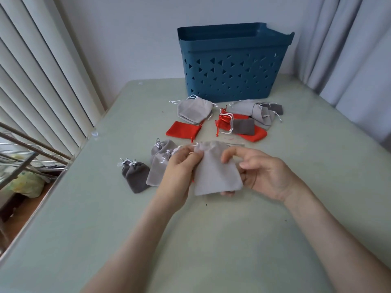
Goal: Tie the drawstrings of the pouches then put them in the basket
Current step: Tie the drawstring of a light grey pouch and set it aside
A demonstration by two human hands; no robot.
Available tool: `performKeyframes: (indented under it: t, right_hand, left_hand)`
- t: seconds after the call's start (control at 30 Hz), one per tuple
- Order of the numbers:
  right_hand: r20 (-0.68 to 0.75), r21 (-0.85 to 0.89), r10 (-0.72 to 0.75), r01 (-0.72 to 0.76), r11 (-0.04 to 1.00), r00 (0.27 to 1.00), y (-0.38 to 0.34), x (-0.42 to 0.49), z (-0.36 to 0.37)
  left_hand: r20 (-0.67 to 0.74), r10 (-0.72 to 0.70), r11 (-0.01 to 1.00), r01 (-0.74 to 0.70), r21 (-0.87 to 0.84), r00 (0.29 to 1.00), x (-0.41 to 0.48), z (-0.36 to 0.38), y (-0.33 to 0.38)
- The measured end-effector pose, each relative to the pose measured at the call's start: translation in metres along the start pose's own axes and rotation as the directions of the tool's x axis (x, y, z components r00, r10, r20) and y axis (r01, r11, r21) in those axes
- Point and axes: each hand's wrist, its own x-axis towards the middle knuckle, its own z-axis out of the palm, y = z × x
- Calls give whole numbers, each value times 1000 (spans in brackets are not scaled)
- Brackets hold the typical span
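Both forearms reach in from the near edge of the pale green desk (211,240).

Left hand (179,168): fingers curled, thumb and fingertips pinching the top left corner of a light grey pouch (215,172) at its gathered mouth. The drawstring there is too blurred to trace.

Right hand (264,176): holds the same pouch by its right edge. Forefinger and thumb lie on the front and the other fingers are curled behind, with one fingertip showing under the bottom hem. The pouch hangs flat between the hands, mouth upward, over the middle of the desk.

Just left of the left hand, toward the left edge: two dark grey pouches (134,176) side by side with necks cinched, touching a pair of cinched light grey pouches (158,166) partly hidden by the left hand.

Farther, past the middle: a flat red pouch (183,131). Behind it, a small stack of light grey pouches (194,111) with loose white strings. To the right, a mixed heap (243,123) of red, dark grey and light grey pouches overlapping one another.

At the far edge: a dark blue plastic basket (232,64) with triangular cut-outs, upright, with the heaps just in front of it. Its inside is not visible.

Off the left edge are white vertical blinds (42,81); off the right, a pale curtain (349,49).
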Motion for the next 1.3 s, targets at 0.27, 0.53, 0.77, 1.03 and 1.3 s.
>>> performKeyframes:
  t: [0.27, 0.53, 0.77, 1.03, 1.3]
  right_hand:
    - [-401, -130, -93, 44, 991, 911, 11, 15, 2]
    - [-286, 52, -117, 137, 989, 951, 12, 17, 1]
    - [-330, 70, -64, 92, 993, 942, 11, 17, 1]
    - [-658, -491, -359, -16, 871, 662, 7, 15, -27]
    - [-133, -292, 11, -49, 955, 991, 2, 3, -23]
  left_hand:
    - [168, 32, 999, -37, 29, 985, -3, 0, -1]
    - [408, -8, 1000, 4, 10, 913, -7, -3, -1]
    - [335, 60, 995, -85, 61, 940, -5, -3, -5]
    - [156, 191, 980, -198, 28, 969, -6, -3, 0]
    - [173, -188, 977, 202, -67, 967, -5, -10, 8]
